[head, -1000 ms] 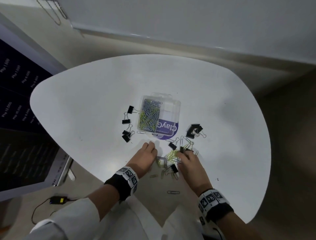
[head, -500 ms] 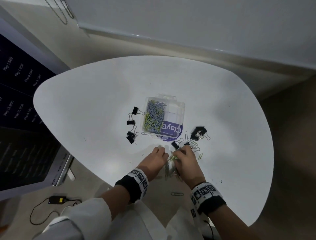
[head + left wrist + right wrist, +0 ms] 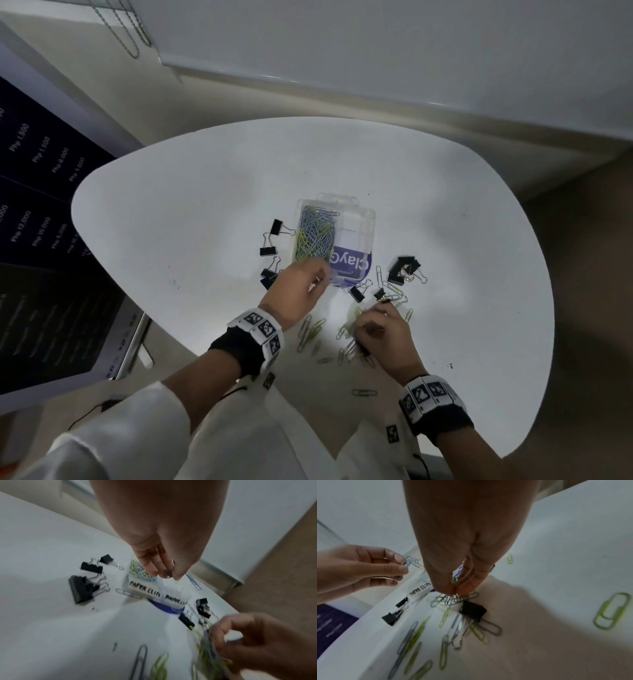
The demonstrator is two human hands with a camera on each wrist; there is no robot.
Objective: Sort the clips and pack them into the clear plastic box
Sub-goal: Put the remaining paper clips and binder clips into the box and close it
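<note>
Head view: clear box (image 3: 356,222) mid-table, paper clips (image 3: 315,236) filling its left half. Left hand (image 3: 298,294), pinching clips, now raised to box's near edge; right hand (image 3: 383,334) pinches clips (image 3: 452,599) nearer.

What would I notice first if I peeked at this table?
Probably the clear plastic box in the middle of the white table, its left side stuffed with blue and green paper clips. Black binder clips sit on both sides of it. Nearer you, the left hand pinches a few paper clips by the box, and the right hand gathers a bunch from the loose pile.
</note>
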